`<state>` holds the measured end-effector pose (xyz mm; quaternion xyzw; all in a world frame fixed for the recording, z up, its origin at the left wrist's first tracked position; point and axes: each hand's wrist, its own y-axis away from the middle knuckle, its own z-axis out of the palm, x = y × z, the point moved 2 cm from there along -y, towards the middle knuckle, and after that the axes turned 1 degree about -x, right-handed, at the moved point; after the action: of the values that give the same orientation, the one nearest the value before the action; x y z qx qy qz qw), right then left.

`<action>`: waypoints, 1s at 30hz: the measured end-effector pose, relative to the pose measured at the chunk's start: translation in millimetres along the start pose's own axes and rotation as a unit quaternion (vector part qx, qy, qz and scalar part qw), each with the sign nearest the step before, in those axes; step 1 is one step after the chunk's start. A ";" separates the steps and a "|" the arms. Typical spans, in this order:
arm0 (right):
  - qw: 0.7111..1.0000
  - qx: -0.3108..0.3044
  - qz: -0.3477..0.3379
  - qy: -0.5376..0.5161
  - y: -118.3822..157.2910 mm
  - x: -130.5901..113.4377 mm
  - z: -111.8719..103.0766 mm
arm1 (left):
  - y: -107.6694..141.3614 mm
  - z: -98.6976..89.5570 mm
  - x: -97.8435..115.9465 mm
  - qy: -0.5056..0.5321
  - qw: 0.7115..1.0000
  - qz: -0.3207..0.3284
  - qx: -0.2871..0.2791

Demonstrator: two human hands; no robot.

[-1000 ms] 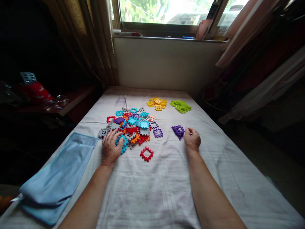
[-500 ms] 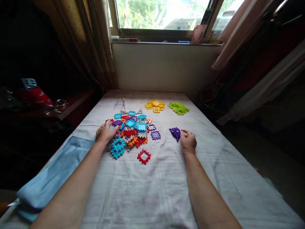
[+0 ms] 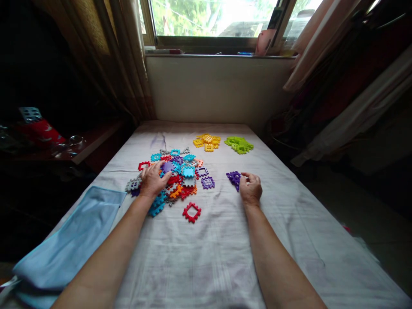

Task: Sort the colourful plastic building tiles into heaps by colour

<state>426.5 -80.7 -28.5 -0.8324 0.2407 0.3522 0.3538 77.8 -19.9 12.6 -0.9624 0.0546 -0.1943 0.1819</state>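
Note:
My left hand [image 3: 153, 178] reaches over the left part of a mixed pile of plastic pieces [image 3: 177, 180], fingers apart, with a purple solid piece [image 3: 168, 167] between thumb and fingers; no firm grip on it shows. To the right, my right hand [image 3: 251, 188] has its fingers closed at the right edge of a small heap of purple pieces [image 3: 234, 178]. A purple windowed square [image 3: 208, 183] lies just right of the pile. One red frame piece [image 3: 192, 212] sits nearer to me, apart from the rest.
Farther back are a yellow heap [image 3: 207, 141] and a green heap [image 3: 238, 145]. A light blue cloth bag [image 3: 74, 236] lies beneath and beside my left forearm. A dark side table [image 3: 99, 139] holds glasses at the left. A window sill [image 3: 206, 56] runs behind.
My left hand has moved right over the pile, uncovering grey pieces and a red frame at its left side. My right hand stays by the purple heap. The view has shifted slightly.

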 end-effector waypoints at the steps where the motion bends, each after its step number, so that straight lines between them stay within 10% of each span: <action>1: 1.000 -0.001 -0.024 -0.008 2.2 -5.0 0.5 | 8.5 2.7 8.9 0.022 0.999 0.031 0.004; 7: 0.963 -0.185 -0.131 -0.142 37.9 -41.2 15.2 | 57.1 26.2 56.0 0.099 0.975 0.200 -0.003; 15: 0.895 -0.341 -0.051 -0.284 71.1 -52.9 40.4 | 73.3 34.8 64.9 0.129 0.963 0.236 0.008; 30: 0.996 -0.082 0.039 0.024 3.3 4.4 5.5 | 86.6 22.8 69.6 0.016 0.962 0.250 -0.111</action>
<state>424.8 -79.3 -36.0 -0.8568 0.2515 0.3640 0.2649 147.8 -104.9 -14.5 -0.9291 0.3173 -0.1504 0.1161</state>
